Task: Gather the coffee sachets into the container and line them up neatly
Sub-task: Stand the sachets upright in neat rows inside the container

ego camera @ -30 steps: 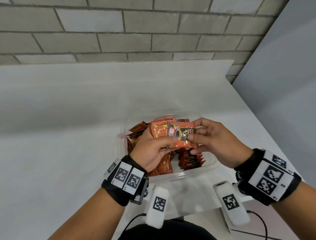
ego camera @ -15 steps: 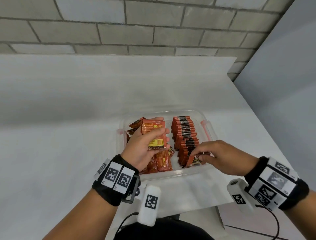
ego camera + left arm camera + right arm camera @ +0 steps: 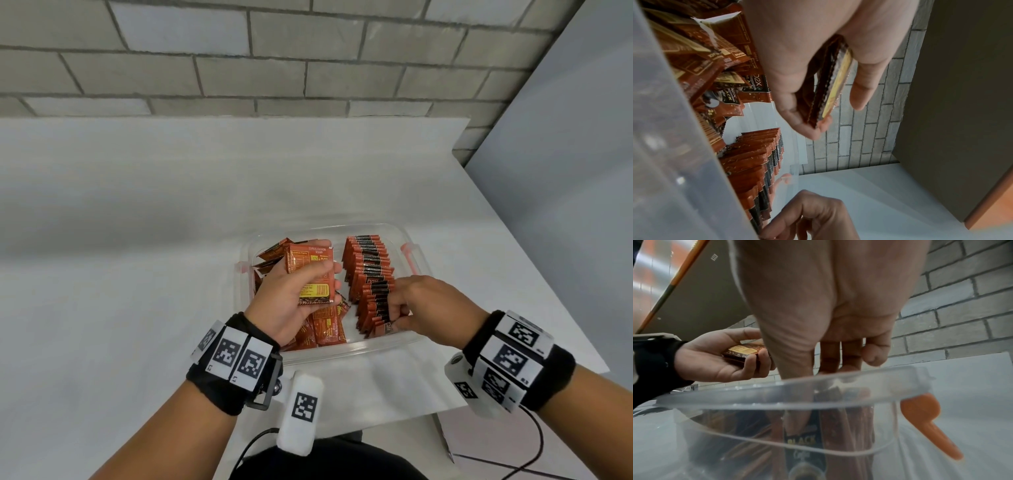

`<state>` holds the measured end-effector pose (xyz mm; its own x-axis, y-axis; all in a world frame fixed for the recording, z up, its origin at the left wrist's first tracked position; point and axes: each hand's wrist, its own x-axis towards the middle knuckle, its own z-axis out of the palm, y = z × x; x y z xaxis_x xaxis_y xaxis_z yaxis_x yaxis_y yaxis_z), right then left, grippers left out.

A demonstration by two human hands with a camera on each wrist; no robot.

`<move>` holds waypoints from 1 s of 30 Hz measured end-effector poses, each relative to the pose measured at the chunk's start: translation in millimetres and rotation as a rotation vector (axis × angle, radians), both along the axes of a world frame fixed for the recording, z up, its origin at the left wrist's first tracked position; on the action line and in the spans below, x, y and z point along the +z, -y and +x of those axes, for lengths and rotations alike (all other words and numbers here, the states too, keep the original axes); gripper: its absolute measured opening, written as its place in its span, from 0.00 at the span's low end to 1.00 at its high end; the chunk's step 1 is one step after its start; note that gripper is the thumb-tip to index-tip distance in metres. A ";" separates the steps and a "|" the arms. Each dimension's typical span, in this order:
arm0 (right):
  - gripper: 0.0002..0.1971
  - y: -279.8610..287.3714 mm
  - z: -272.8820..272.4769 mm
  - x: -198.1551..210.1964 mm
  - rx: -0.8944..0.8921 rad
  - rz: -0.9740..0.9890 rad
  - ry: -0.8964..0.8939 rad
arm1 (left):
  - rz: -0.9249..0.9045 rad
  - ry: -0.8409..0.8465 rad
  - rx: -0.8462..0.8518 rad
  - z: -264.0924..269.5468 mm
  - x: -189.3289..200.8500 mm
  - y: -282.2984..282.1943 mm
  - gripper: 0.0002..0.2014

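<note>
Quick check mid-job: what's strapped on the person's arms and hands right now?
Both hands, left hand and right hand, are bare, with no gloves or sleeves. Each wrist wears a black band: the left band and the right band both carry white panels printed with black square codes. A white camera pod with its own code hangs under each wrist, trailing a black cable.

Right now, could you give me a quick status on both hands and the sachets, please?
Left hand grips a small stack of sachets above the container. Right hand pinches the front sachet of the lined-up row. Loose sachets remain unsorted, left side. Nothing blocking.
</note>
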<state>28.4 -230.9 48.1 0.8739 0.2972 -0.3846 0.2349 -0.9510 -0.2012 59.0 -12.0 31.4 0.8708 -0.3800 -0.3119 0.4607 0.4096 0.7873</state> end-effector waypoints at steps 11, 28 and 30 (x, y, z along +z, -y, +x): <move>0.07 -8.6 7.3 -0.7 0.025 -0.130 -0.016 | 0.000 0.006 -0.005 -2.7 -0.6 -1.9 0.19; 0.03 -1.3 5.5 5.0 -0.009 -0.050 -0.095 | 0.067 -0.039 -0.015 0.7 0.9 8.3 0.09; 0.04 0.8 3.7 5.8 -0.012 -0.024 -0.095 | 0.079 -0.053 -0.013 2.0 1.0 10.0 0.09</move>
<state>32.2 -231.7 53.9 0.8365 0.2772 -0.4727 0.2048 -0.9583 -0.1995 61.0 -22.0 32.4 0.8472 -0.3639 -0.3871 0.5078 0.3406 0.7913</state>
